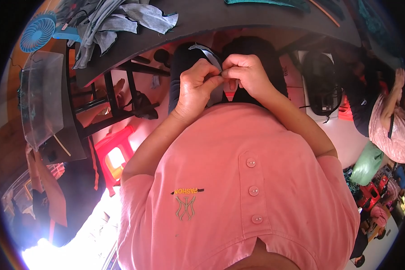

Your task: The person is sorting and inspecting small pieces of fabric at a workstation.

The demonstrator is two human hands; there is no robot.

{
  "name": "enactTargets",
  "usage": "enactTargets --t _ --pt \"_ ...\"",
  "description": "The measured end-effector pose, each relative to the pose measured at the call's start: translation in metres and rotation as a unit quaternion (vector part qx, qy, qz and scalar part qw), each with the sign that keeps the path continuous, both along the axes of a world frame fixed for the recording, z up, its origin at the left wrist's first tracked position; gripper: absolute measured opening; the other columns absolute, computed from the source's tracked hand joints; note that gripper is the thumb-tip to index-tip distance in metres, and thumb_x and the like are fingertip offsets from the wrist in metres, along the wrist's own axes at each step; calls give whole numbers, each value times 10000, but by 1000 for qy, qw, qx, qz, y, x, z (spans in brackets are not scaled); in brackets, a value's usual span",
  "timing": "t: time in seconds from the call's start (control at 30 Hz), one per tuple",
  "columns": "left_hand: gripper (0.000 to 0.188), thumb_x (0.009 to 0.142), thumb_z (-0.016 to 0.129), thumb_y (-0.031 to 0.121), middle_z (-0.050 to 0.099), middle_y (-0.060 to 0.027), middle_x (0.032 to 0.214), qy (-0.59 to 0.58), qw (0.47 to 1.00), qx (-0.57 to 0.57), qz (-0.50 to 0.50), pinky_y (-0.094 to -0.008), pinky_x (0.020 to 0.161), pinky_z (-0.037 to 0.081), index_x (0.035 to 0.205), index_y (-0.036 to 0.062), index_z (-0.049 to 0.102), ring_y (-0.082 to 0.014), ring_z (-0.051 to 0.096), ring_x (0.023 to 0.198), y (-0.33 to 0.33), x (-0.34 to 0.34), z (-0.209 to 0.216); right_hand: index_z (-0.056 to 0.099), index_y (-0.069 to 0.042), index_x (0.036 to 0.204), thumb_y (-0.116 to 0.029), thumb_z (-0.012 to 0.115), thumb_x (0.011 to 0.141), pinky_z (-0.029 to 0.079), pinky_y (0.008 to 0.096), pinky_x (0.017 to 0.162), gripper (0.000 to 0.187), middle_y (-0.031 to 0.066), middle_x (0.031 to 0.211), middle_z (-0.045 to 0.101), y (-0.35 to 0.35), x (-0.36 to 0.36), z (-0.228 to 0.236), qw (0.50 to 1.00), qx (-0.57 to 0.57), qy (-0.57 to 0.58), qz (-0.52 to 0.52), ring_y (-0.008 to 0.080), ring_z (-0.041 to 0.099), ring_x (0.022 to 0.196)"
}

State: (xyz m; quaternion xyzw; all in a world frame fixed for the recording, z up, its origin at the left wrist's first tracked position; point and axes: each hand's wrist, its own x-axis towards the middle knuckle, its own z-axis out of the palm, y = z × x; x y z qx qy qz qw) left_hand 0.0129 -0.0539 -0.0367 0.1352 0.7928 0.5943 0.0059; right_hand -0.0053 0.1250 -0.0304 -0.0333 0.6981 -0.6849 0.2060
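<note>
Pinching a grey fabric strip (207,51) with left hand (198,82) and right hand (247,74) — seemingly midway; hard to tell finished from waiting among heaped grey cloth pieces (150,17).

A long, dark, smooth-topped counter (202,22) stands before us.
We see pale pinkish floor (339,140), a red plastic stool (119,140), and bright white light (83,231) lower left.

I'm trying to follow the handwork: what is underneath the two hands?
Below the left hand and right hand, dark trousers and a grey cloth strip show. The hands cover part of both, and anything pinched between the fingers is hidden.
</note>
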Motion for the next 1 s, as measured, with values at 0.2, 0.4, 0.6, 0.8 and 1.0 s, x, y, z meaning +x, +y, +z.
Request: enactTargets --t 0.2,0.4,0.6,0.8,1.0 --pt "54 805 654 34 614 -51 832 -261 956 128 33 -245 486 446 799 -17 636 -133 556 603 -1 2 12 634 3 802 -89 568 761 408 254 446 120 70 661 624 -3 2 -10 997 -49 -55 -35 123 568 498" --pt "118 809 633 71 610 -112 836 -351 882 306 74 -262 478 473 844 -41 641 -169 591 610 -4 5 6 622 -22 774 -132 564 768 371 235 438 124 52 680 620 -1 2 -5 987 -115 -109 -36 120 575 505" --pt "95 816 643 61 612 -86 765 -341 884 310 80 -259 481 470 838 -31 649 -140 578 588 -5 7 8 647 -21 853 -122 594 822 392 227 514 118 49 733 634 0 1 10 994 -61 -86 -11 116 584 550" --pt "65 850 645 41 617 -36 713 -206 964 136 96 -224 483 450 857 -21 665 -78 554 596 4 13 2 652 -13 859 -44 609 793 471 312 571 85 82 756 669 -16 10 4 982 128 138 -25 205 632 630" --pt "86 864 617 45 619 -37 720 -196 967 102 124 -220 475 453 875 -25 666 -79 554 606 4 14 9 654 -18 839 -54 584 745 509 426 639 122 148 778 681 -24 12 5 941 227 246 -49 329 661 711"
